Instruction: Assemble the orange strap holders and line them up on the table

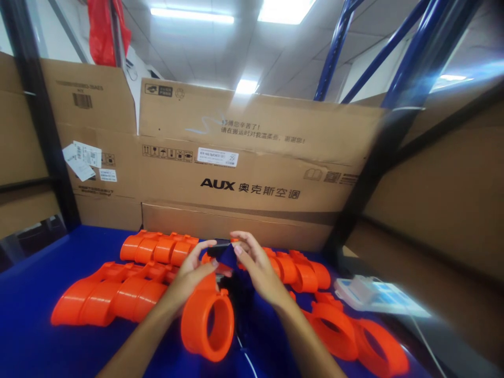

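My left hand (192, 273) and my right hand (255, 265) meet over the blue table (35, 315), fingers pinched together on a small dark piece (219, 250) held between them. Just below the hands an orange plastic ring-shaped part (208, 325) stands on edge, its top under my left hand. Whether the dark piece is joined to the orange part I cannot tell.
Rows of the same orange parts (118, 294) lie left of the hands, more (299, 270) behind them, and others (354, 341) at the right. A white tray-like device (374, 295) with a cable sits right. Cardboard boxes (252, 168) wall the back; a black post (43, 131) stands left.
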